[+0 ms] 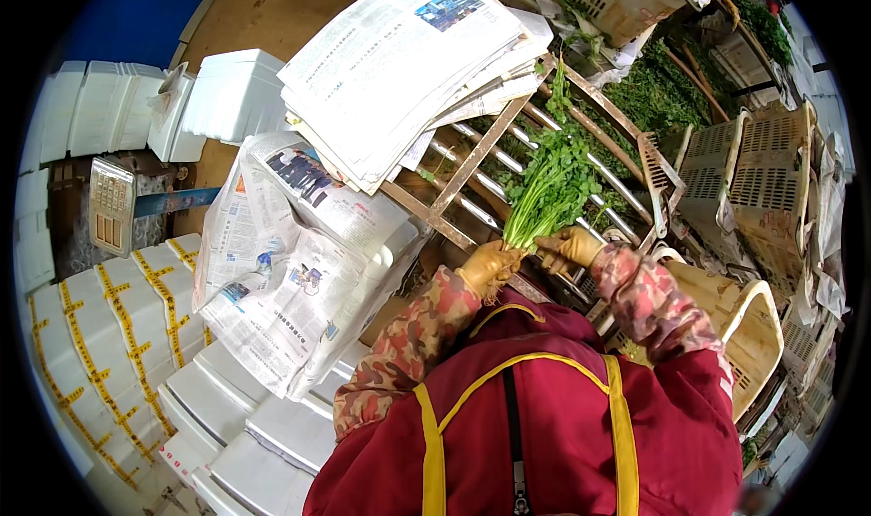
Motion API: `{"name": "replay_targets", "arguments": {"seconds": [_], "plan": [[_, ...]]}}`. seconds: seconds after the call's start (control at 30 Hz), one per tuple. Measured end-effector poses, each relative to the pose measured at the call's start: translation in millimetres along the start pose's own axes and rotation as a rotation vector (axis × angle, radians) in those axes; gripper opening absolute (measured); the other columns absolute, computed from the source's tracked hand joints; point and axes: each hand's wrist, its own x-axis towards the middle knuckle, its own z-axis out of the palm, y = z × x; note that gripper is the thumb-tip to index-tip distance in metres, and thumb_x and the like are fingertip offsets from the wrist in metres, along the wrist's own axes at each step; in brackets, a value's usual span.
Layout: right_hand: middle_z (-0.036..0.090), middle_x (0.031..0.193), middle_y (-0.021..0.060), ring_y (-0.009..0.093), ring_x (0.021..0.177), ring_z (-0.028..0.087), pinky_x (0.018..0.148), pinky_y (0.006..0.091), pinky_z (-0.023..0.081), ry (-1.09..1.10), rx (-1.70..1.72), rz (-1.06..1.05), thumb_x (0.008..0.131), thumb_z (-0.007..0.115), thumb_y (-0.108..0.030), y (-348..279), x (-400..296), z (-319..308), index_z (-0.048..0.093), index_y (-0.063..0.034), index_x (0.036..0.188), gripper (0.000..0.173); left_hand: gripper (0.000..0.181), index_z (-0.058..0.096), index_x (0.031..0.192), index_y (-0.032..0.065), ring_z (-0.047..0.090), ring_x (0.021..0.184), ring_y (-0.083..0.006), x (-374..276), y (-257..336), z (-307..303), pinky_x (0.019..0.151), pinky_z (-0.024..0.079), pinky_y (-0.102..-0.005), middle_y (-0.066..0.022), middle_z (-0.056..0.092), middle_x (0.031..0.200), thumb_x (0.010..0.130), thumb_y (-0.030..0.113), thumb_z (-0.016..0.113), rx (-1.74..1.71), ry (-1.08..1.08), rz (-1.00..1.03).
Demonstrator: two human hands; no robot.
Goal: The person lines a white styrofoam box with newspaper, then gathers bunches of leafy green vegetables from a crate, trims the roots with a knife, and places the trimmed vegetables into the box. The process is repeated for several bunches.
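Note:
A bunch of leafy green herbs (548,183), perhaps cilantro, lies over a rusty metal rack with bars (469,169). My left hand (491,266), in a tan glove, is closed around the base of the stems, and roots hang below it. At the right side of the stems, my gloved right hand (568,247) has its fingers bent and drawn together near the stalks. Whether a stem is pinched between them is not clear. Thin stems and leaves stretch from the bunch toward the rack's far edge.
A newspaper stack (395,74) rests on the rack's left end. Beside it, newspaper drapes a white foam box (395,244). Taped foam boxes (116,339) and a scale's keypad (112,203) are at left. A toothed tool (654,176) hangs by plastic crates (769,189) at right.

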Motion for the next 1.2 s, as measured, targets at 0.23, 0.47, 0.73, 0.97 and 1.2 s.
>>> {"name": "replay_targets", "arguments": {"seconds": [0.23, 0.47, 0.73, 0.97, 1.2], "plan": [[0.064, 0.064, 0.0119, 0.018, 0.046, 0.058, 0.041, 0.0268, 0.046, -0.005, 0.171, -0.124, 0.088, 0.064, -0.032, 2.4, -2.9, 23.2, 0.066, 0.0011, 0.082, 0.033, 0.017, 0.056, 0.099, 0.0033, 0.046, 0.057, -0.0063, 0.5, -1.8, 3.3, 0.046, 0.033, -0.0179, -0.0021, 0.057, 0.078, 0.088, 0.015, 0.062, 0.049, 0.024, 0.012], [0.068, 0.078, 0.0114, 0.016, 0.057, 0.063, 0.049, 0.0235, 0.053, -0.217, 0.452, -0.729, 0.091, 0.059, -0.03, -66.4, -81.6, -43.2, 0.063, -0.0014, 0.091, 0.029, 0.017, 0.055, 0.099, 0.004, 0.04, 0.048, -0.0055, 14.3, -10.8, -7.7, 0.04, 0.028, -0.0186, -0.0023, 0.055, 0.07, 0.086, 0.01, 0.063, 0.095, 0.132, 0.079], [0.068, 0.091, 0.0121, 0.023, 0.078, 0.066, 0.068, 0.0337, 0.054, 0.354, -0.526, -0.559, 0.088, 0.059, -0.037, -70.1, -38.6, -9.0, 0.062, -0.0082, 0.112, 0.038, 0.028, 0.051, 0.106, 0.0029, 0.043, 0.05, -0.005, 11.6, -3.9, -0.2, 0.04, 0.03, -0.0178, -0.0048, 0.06, 0.077, 0.083, 0.004, 0.065, -0.036, 0.135, 0.094], [0.067, 0.077, 0.0127, 0.03, 0.068, 0.064, 0.062, 0.0395, 0.052, 0.574, -0.89, -0.502, 0.082, 0.064, -0.032, -30.3, -17.1, 27.4, 0.066, -0.0127, 0.096, 0.024, 0.026, 0.053, 0.1, 0.0033, 0.043, 0.046, -0.0055, 15.1, -19.7, -18.4, 0.038, 0.029, -0.019, -0.0033, 0.059, 0.07, 0.082, 0.012, 0.07, 0.065, 0.139, 0.116], [0.064, 0.075, 0.0106, 0.027, 0.07, 0.065, 0.063, 0.0384, 0.053, 0.231, -1.406, -0.618, 0.079, 0.057, -0.012, -55.5, -4.7, 54.7, 0.064, -0.0093, 0.094, 0.017, 0.022, 0.055, 0.097, 0.0042, 0.043, 0.044, -0.0059, 15.0, -17.3, -13.2, 0.037, 0.029, -0.0205, -0.0028, 0.058, 0.067, 0.081, 0.009, 0.069, 0.103, 0.013, 0.188]]}}
